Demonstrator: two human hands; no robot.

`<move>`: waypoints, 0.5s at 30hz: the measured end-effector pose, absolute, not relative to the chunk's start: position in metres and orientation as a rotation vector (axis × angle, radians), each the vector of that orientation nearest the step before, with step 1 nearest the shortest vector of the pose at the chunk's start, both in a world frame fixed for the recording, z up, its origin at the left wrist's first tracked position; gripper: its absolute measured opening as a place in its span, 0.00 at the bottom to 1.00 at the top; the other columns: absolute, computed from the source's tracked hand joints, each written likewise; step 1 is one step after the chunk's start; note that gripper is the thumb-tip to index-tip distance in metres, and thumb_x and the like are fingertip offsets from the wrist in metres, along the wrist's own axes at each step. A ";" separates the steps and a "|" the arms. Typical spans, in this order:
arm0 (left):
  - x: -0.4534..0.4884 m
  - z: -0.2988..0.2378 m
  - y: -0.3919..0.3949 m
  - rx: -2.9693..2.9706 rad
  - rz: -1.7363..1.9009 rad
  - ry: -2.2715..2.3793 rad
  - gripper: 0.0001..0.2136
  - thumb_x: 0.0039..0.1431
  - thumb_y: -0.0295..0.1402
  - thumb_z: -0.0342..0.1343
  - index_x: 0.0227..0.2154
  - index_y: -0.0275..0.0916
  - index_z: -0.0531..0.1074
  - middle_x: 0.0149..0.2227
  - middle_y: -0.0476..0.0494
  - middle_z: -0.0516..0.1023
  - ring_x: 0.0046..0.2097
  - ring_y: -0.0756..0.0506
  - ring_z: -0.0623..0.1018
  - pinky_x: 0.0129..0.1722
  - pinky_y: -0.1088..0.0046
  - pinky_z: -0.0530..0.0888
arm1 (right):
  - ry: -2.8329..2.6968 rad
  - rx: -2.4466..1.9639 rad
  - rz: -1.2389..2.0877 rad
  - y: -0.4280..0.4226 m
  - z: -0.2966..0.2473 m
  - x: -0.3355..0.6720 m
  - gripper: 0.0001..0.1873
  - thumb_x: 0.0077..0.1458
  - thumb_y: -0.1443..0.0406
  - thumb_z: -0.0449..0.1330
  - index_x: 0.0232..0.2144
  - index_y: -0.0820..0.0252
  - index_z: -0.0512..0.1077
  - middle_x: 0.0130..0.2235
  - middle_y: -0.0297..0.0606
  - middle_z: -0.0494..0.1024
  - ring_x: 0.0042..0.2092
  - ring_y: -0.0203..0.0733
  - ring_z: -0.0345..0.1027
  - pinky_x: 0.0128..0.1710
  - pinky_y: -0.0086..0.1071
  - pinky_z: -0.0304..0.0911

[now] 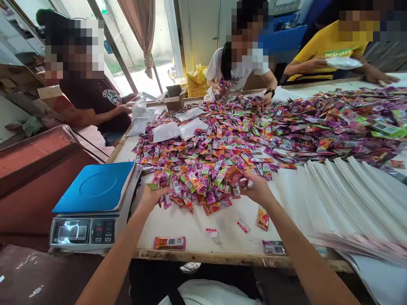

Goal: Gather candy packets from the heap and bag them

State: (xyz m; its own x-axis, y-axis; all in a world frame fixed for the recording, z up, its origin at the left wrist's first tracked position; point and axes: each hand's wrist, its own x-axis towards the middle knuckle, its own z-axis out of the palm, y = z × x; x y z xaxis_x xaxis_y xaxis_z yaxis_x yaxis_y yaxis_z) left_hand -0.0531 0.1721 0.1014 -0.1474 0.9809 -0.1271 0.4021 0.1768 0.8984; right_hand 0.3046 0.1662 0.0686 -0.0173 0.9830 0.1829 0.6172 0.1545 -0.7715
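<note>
A wide heap of small wrapped snack packets (203, 156) in purple, orange and green covers the table in front of me. At the heap's near left edge, my left hand (153, 195) is closed around several packets (161, 179), their ends poking out above the fingers. My right hand (258, 189) is closed around a bunch of packets (240, 178) at the heap's right side. Single packets lie apart nearer to me: an orange one (263, 218), a red one (169, 243) and a purple one (274, 247) by the table's front edge.
A scale with a blue plate (93, 186) stands left of my left arm. White bags (343, 199) are fanned out at the right. Small red-white labels (211, 232) lie in front. Several people work around the table; one person's hand (267, 100) reaches into the heap.
</note>
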 end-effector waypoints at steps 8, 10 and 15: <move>-0.006 0.104 0.207 2.782 -0.058 0.992 0.15 0.38 0.20 0.56 0.33 0.39 0.72 0.60 0.40 0.66 0.51 0.38 0.71 0.49 0.61 0.67 | -2.649 -1.310 0.263 0.215 0.056 0.290 0.25 0.37 0.75 0.59 0.42 0.60 0.72 0.50 0.44 0.75 0.58 0.54 0.58 0.49 0.41 0.57; 0.006 0.098 0.218 2.834 -0.218 0.948 0.17 0.39 0.19 0.54 0.35 0.39 0.72 0.54 0.39 0.71 0.49 0.39 0.71 0.46 0.63 0.67 | -2.689 -1.346 0.253 0.221 0.051 0.286 0.22 0.38 0.77 0.58 0.39 0.60 0.72 0.47 0.44 0.76 0.57 0.53 0.60 0.49 0.40 0.56; 0.007 0.087 0.223 2.875 -0.203 1.043 0.12 0.43 0.22 0.53 0.34 0.37 0.71 0.39 0.37 0.76 0.43 0.39 0.72 0.41 0.63 0.67 | -2.557 -1.390 0.256 0.223 0.043 0.286 0.12 0.41 0.73 0.59 0.33 0.61 0.71 0.36 0.44 0.78 0.42 0.49 0.69 0.44 0.37 0.56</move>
State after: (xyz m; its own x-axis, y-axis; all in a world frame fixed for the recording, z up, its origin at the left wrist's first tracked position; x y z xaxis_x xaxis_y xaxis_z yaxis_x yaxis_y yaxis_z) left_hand 0.0068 0.2231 0.0870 0.7600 0.6324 -0.1502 0.6425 -0.7658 0.0272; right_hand 0.2861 0.2229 0.0433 -0.5287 0.8418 0.1090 0.8035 0.5377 -0.2554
